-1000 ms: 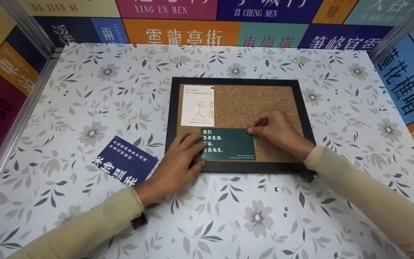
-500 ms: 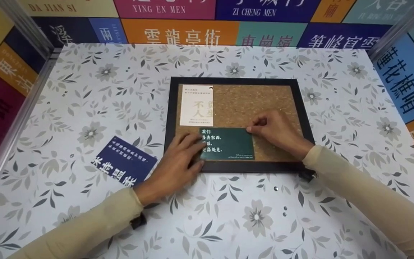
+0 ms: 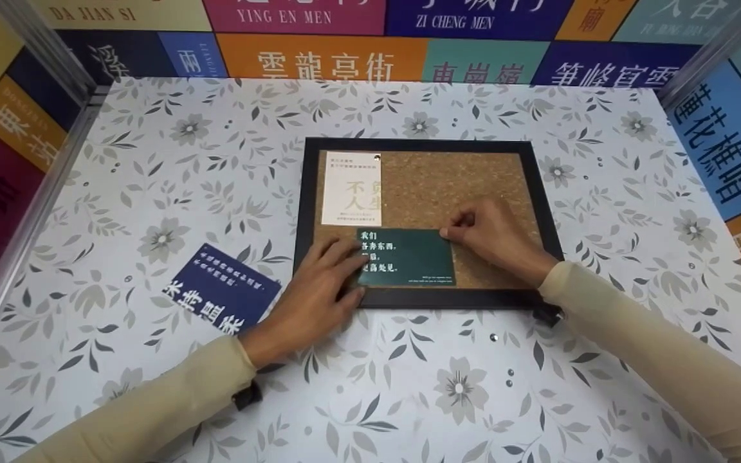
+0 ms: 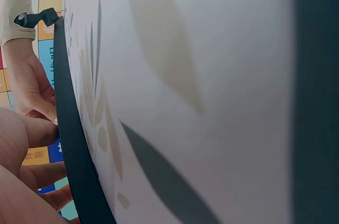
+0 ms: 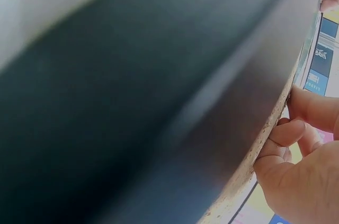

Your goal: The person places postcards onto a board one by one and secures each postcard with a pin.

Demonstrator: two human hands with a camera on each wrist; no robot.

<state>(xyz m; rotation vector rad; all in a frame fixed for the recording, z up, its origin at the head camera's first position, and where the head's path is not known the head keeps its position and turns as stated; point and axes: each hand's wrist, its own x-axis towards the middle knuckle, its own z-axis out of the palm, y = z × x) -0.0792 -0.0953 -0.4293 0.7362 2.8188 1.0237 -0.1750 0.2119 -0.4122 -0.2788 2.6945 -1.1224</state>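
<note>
The green card (image 3: 409,256) lies flat on the corkboard (image 3: 467,173), in its lower middle part, with its lower edge close to the black frame (image 3: 448,299). The left hand (image 3: 309,296) rests its loosely bent fingers over the left end of the card and the frame. If these fingers slide or lift too soon, the card may turn around its other corner and become crooked.

The fingers of the right hand (image 3: 496,239) are curled, with the tips together at the upper right corner of the card. Whether they grasp a small pin there, or only press the corner, I cannot tell. If there is a pin, a slanted push could bend it, tear the corner or prick a finger; a weak push could leave it loose.

Just above is the white card (image 3: 352,190), with what seems a pin (image 3: 377,157) in its upper right corner. Because the gap is very narrow, an upward slip could make the two cards overlap. The blue card (image 3: 226,286) lies tilted on the table (image 3: 396,411), beside the left wrist; a careless sleeve might push it.
</note>
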